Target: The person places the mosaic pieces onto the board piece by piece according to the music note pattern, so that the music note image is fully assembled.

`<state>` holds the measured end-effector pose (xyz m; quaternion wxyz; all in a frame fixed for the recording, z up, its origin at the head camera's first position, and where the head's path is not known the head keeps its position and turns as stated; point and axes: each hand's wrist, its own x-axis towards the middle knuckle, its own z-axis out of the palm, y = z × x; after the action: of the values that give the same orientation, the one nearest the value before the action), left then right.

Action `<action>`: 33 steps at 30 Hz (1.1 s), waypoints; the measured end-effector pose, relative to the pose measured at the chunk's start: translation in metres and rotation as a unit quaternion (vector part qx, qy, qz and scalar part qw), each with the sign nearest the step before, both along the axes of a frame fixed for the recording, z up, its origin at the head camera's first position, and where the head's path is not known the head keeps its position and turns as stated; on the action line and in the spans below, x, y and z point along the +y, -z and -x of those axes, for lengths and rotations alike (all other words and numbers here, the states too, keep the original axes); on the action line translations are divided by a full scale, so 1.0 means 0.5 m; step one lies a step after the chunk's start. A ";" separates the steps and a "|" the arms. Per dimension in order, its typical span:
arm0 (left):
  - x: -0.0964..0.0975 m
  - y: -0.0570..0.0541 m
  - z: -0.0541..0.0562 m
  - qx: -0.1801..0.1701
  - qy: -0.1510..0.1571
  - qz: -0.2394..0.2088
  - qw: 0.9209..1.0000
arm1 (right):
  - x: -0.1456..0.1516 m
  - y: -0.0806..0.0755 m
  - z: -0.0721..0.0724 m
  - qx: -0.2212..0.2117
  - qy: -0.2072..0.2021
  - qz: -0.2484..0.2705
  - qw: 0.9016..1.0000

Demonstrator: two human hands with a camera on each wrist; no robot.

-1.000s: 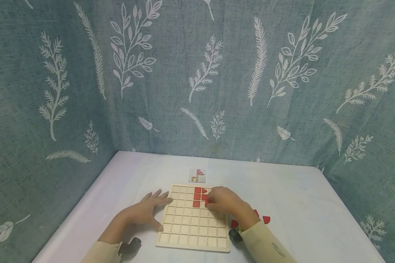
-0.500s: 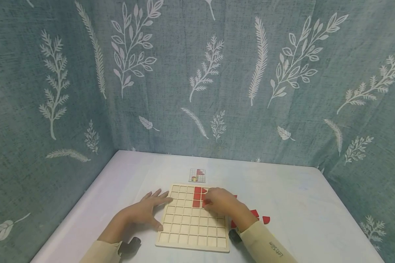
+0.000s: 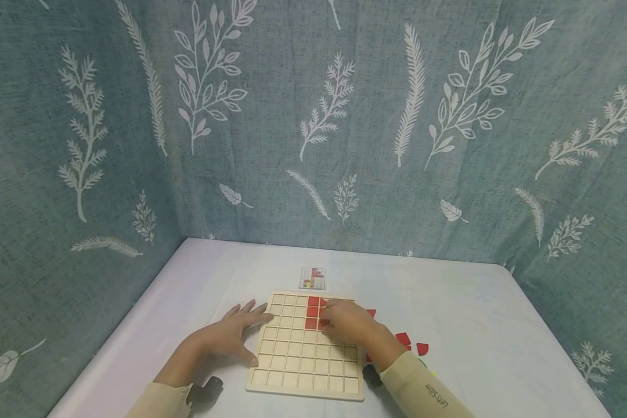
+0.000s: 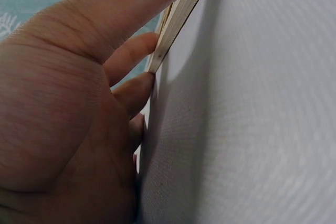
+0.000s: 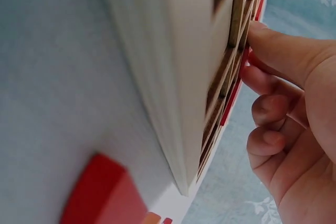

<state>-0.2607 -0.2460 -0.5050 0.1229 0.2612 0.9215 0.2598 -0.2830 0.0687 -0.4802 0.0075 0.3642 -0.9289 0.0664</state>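
Note:
A wooden grid board (image 3: 303,360) lies on the white table, with a column of red squares (image 3: 312,312) set in its upper cells. Fingers spread, my left hand (image 3: 227,337) rests along the board's left side; the left wrist view has its thumb and fingertips at the wooden edge (image 4: 168,40). My right hand (image 3: 347,322) is over the upper right cells, directly right of the red column. Up close in the right wrist view, its thumb and forefinger pinch a red tile (image 5: 244,59) down at the grid. The hand hides most of that tile in the head view.
Behind the board lies a small pattern card (image 3: 312,278) printed with a grid and coloured shapes. Loose red pieces (image 3: 402,338) are scattered right of the board, one rounded red piece (image 3: 422,349) farther out. A yellow piece (image 3: 433,374) peeks out beside the right sleeve.
My right hand has shifted slightly left with the red tile, bringing it up against the red column. More loose red pieces show beside the right forearm. The left hand stays put.

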 end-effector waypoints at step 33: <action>-0.004 0.009 0.005 0.003 0.003 -0.001 1.000 | 0.058 -0.030 0.012 -0.081 0.054 0.048 0.994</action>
<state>-0.2630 -0.2482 -0.5097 0.1203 0.2648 0.9210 0.2590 -0.2889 0.0978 -0.4649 -0.0467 0.3064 -0.9404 0.1400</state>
